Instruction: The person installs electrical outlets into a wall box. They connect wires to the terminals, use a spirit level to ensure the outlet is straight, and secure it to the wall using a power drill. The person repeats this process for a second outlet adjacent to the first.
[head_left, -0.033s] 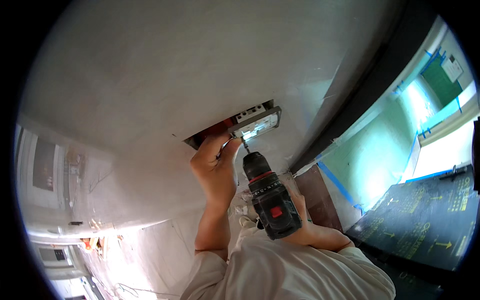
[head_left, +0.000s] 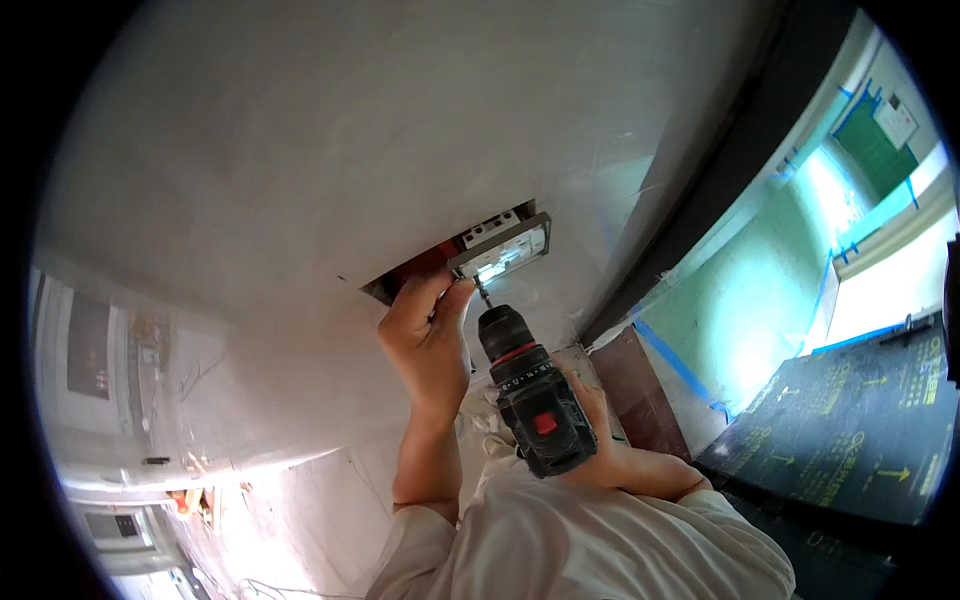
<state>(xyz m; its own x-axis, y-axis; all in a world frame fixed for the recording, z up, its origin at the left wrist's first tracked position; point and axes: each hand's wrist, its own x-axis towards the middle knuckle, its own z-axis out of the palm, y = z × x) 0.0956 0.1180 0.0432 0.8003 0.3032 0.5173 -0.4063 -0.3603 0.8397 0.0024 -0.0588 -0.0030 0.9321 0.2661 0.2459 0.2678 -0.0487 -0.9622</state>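
My left hand point(head_left: 425, 318) is closed at the near left end of a grey-framed wall socket panel point(head_left: 520, 250), thumb in front and fingers partly hidden at the recess. The panel stands tilted out from a rectangular wall opening point(head_left: 395, 280), and a white block with dark holes point(head_left: 490, 230) shows behind it. In my right hand point(head_left: 588, 405) is a black cordless drill point(head_left: 535, 400) with a red accent, its grip mostly hidden beneath the body. The drill's bit point(head_left: 485, 295) points up at the panel's left end, right beside my left thumb. Whether a screw sits at its tip, I cannot tell.
A smooth grey wall point(head_left: 300, 150) surrounds the opening. To the right runs a dark vertical frame point(head_left: 700, 190); beyond it lie a pale green floor covering point(head_left: 735, 310) with blue tape and a black printed board point(head_left: 840, 430). Cables point(head_left: 265, 585) lie at lower left.
Hands, drill and panel appear slightly farther left in the picture, as the whole view has shifted a little. The grip of both hands looks the same.
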